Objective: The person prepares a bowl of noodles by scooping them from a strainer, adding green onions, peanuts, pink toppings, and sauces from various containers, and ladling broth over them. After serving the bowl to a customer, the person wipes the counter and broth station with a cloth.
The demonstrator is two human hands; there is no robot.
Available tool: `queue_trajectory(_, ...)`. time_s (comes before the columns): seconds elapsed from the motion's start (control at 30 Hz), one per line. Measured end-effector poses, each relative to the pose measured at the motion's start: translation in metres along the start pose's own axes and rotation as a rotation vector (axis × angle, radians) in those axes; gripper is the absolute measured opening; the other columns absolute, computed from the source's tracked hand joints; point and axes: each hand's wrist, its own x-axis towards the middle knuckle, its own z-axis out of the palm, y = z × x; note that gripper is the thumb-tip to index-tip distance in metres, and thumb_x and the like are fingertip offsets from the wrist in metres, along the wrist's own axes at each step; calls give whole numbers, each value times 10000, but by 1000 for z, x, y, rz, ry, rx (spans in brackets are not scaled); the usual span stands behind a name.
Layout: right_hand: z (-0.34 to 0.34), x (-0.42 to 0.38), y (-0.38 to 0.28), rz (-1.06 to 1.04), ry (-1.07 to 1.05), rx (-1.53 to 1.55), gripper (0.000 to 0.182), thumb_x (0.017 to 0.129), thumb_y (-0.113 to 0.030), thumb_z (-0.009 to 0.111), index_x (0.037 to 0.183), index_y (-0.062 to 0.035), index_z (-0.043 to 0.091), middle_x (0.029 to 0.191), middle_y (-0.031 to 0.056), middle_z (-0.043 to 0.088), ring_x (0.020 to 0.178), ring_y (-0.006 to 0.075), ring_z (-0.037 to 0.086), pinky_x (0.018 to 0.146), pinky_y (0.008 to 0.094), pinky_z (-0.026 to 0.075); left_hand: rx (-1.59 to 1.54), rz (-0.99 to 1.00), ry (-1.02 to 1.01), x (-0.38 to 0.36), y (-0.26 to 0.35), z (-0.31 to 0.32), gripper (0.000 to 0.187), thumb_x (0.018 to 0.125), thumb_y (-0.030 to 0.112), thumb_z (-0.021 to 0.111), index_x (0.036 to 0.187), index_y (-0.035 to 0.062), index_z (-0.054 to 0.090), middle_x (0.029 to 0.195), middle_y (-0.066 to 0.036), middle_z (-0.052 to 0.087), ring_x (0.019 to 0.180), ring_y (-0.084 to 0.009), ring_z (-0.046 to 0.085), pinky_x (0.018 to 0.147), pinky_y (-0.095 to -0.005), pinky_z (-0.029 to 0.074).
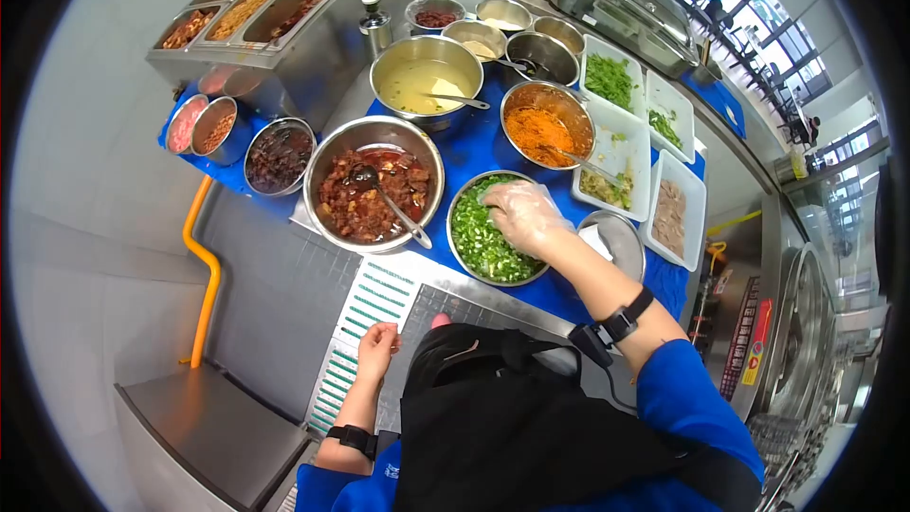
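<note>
My right hand (521, 218), in a clear plastic glove, reaches into a steel bowl of chopped green onions (493, 251). Its fingers are bent and closed down on the green bits, and the fingertips are partly hidden. My left hand (378, 345) is bare and hangs low in front of the counter, its fingers curled together with nothing visible in them. Left of the green onions stands a large steel bowl of dark red chunky sauce (346, 199) with a ladle (403, 216) in it. Just behind is a bowl of orange shreds (531, 128) with a spoon.
A pot of pale yellow broth (408, 85) holds a ladle. White trays of leafy greens (611, 81) and sliced meat (669, 213) line the right. A round metal lid (621, 251) lies beside my right wrist. A yellow pipe (204, 256) rises at left.
</note>
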Motion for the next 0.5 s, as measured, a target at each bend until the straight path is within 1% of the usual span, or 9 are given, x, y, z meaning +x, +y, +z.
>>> queue_trajectory(0.07,8,14,-5,5,-5,5,283,811,-126,493,1052,-56,624,1086,139,617,1036,312,561,923,401,428,-19,4,4,0,-4,-4,167,888,204,592,959,53,597,783,-18,612,689,-92,569,627,-230,456)
queue_trajectory(0.1,14,15,-2,-14,0,21,280,827,-150,499,1059,-54,624,1120,134,606,1067,301,549,956,392,408,-28,6,4,-1,-7,-6,168,888,203,591,962,53,596,783,-18,612,689,-92,569,627,-231,457)
queue_trajectory(0.2,34,18,15,-52,114,8,290,838,-161,506,1083,-53,614,1163,128,588,1104,288,531,991,380,383,-22,-31,5,-8,-12,-4,164,891,191,585,973,49,594,786,-21,614,696,-94,574,635,-232,464)
queue_trajectory(0.23,32,12,18,-40,85,-6,305,840,-155,511,1112,-48,599,1210,120,564,1131,286,517,1015,373,363,-19,-35,-5,-8,-15,-4,162,891,186,582,975,48,594,786,-22,614,697,-94,575,638,-233,466)
queue_trajectory(0.33,18,-9,21,26,5,-65,311,832,-135,515,1125,-67,592,1207,132,562,1122,298,521,996,380,383,-10,-46,-29,-8,-24,-2,155,892,171,575,980,44,593,787,-22,614,702,-95,579,644,-232,471)
queue_trajectory(0.37,7,-17,16,130,-109,-36,304,831,-130,506,1118,-87,596,1200,135,562,1112,305,526,973,386,406,-4,-48,-35,-7,-25,-1,154,892,167,573,982,44,593,787,-22,614,702,-94,579,645,-231,472)
queue_trajectory(0.47,-3,-35,6,88,-35,-19,308,827,-126,500,1120,-102,594,1189,132,567,1089,315,536,947,390,427,9,-46,-57,-4,-23,3,153,891,157,566,988,43,591,791,-19,613,704,-93,580,645,-228,470)
queue_trajectory(0.5,-7,-30,2,88,-75,2,322,828,-114,491,1136,-101,584,1215,115,555,1126,317,512,975,392,404,13,-45,-63,-3,-23,4,153,890,155,563,991,43,591,792,-18,613,705,-93,580,645,-227,469)
